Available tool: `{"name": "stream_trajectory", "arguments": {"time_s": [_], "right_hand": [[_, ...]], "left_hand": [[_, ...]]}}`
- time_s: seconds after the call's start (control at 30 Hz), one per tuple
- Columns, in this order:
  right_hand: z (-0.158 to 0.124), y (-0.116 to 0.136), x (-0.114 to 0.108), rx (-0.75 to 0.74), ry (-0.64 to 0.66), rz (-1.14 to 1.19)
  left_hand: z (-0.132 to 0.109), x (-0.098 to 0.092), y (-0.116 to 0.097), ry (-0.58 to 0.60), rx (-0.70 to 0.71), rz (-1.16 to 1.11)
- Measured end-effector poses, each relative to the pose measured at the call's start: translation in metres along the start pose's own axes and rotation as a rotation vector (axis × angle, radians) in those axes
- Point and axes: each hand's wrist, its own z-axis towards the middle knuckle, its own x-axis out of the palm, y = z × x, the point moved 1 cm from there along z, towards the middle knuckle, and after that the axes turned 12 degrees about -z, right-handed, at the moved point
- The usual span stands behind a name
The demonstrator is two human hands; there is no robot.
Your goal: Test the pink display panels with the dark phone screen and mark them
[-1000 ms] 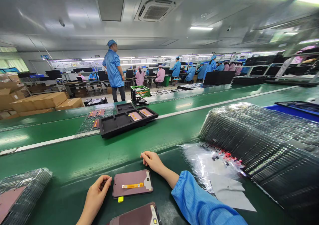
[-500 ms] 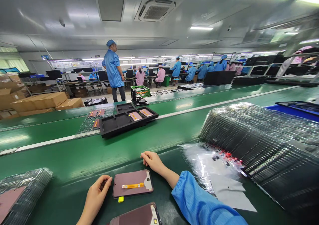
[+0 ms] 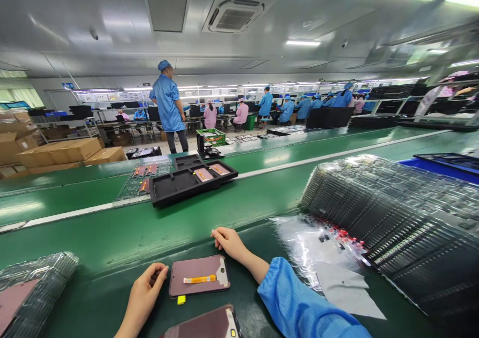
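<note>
A phone display panel (image 3: 198, 276) lies face down on the green mat (image 3: 123, 283), with an orange flex cable (image 3: 199, 279) across its back and a small yellow tag (image 3: 181, 299) below it. My left hand (image 3: 147, 290) rests beside its left edge, holding nothing. Above the panel, my right hand (image 3: 228, 243) lies with curled fingers on the mat, also holding nothing. A second panel (image 3: 202, 324) is cut off by the bottom of the view, close to both hands.
Stacks of clear plastic trays (image 3: 389, 218) fill the right side, and another stack (image 3: 37, 290) sits at the left. A black tray (image 3: 164, 197) rides the green conveyor belt (image 3: 93, 236) ahead. A person in blue (image 3: 166, 103) stands beyond it, near cardboard boxes (image 3: 60, 153).
My hands and the panels stay in place. The standing person in blue has shifted slightly left, and the view has moved very little.
</note>
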Motion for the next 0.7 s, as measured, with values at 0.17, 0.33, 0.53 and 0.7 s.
{"name": "stream_trajectory", "arguments": {"time_s": [0.17,0.33,0.53,0.7], "right_hand": [[-0.0001,0.0007,-0.0003,0.002,0.005,-0.003],[-0.0003,0.0012,-0.0007,0.004,0.005,-0.005],[-0.0002,0.001,-0.0005,0.002,0.002,-0.006],[-0.0006,0.0012,-0.001,0.0,0.004,-0.008]], "left_hand": [[0.0003,0.0005,-0.0002,-0.001,-0.002,0.012],[-0.0013,-0.0005,-0.0002,0.006,-0.001,0.02],[-0.0009,-0.0001,-0.0026,-0.004,-0.004,0.015],[-0.0002,0.0001,-0.0023,-0.005,0.0,0.007]]}}
